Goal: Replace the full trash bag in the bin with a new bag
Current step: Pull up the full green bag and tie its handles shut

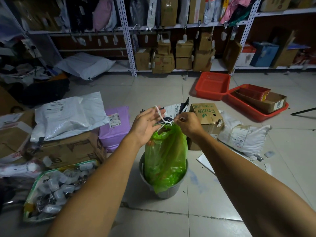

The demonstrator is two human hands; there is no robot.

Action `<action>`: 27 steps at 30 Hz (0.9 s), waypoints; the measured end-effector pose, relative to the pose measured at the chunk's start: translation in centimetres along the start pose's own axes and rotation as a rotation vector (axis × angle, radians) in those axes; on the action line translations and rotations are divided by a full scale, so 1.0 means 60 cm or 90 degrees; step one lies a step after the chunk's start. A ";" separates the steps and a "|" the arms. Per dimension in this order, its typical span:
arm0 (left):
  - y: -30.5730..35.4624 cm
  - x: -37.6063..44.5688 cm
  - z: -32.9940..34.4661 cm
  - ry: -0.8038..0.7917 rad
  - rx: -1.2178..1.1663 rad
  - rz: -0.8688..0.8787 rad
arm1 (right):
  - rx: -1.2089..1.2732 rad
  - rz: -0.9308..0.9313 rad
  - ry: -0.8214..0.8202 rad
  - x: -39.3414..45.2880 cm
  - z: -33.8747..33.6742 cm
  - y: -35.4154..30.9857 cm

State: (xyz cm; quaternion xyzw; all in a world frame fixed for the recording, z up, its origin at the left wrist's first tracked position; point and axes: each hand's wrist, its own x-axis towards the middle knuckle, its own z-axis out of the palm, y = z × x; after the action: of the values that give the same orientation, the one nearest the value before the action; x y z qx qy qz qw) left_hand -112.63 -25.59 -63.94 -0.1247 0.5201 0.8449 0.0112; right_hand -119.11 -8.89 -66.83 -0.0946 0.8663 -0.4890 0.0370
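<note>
The green trash bag (165, 154) is seen standing in the grey bin (164, 189) on the floor, its neck cinched by a white string (163, 120). The string is pinched by the right hand (188, 124) and looped over the left hand's (147, 125) spread fingers (158, 112). The film is judged thin, soft and tearable; the bag is best lifted by the gathered neck.

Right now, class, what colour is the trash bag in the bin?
Translucent green trash bag, best seen in the head view.

Tiled floor (153, 89), parcel-laden metal shelving (127, 40)

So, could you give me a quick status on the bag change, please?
Both hands, left and right, tying white string at green bag neck. Bag in bin. Nothing blocking.
</note>
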 end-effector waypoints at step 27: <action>-0.076 0.023 -0.100 0.380 0.040 0.053 | -0.122 0.070 0.045 -0.031 -0.009 0.074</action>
State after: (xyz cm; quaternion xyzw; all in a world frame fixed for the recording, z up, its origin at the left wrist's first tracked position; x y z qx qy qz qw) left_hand -112.13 -28.93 -70.80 -0.3458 0.5307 0.7542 -0.1729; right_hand -117.94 -5.83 -70.40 -0.0325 0.9139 -0.4039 0.0237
